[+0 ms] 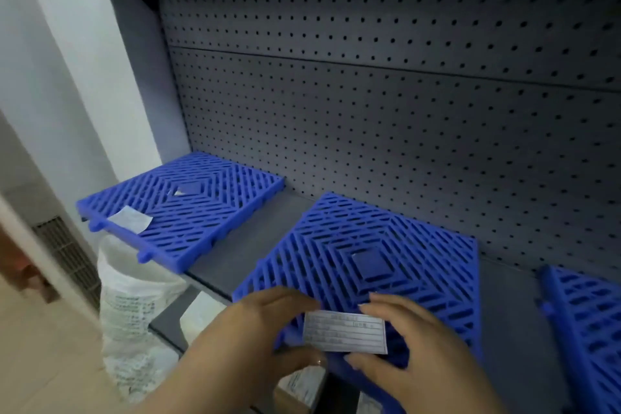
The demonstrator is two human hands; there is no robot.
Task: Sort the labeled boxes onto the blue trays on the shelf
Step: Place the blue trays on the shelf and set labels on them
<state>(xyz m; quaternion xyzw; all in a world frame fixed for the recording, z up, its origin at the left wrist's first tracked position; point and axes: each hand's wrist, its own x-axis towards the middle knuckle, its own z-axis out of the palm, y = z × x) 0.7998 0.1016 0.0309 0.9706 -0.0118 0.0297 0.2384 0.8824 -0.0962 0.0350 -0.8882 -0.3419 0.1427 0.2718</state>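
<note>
Three blue slatted trays lie on a dark grey shelf: a left tray, a middle tray and a right tray cut off by the frame edge. A white printed label sits at the middle tray's front edge. My left hand and my right hand flank this label, fingers on top of the tray and thumbs under its front edge. A loose white label lies on the left tray's front corner. Below the shelf, part of a cardboard box with a printed label shows.
A grey pegboard backs the shelf. A white printed sack stands on the floor under the left tray. A white wall and a floor vent are at the left.
</note>
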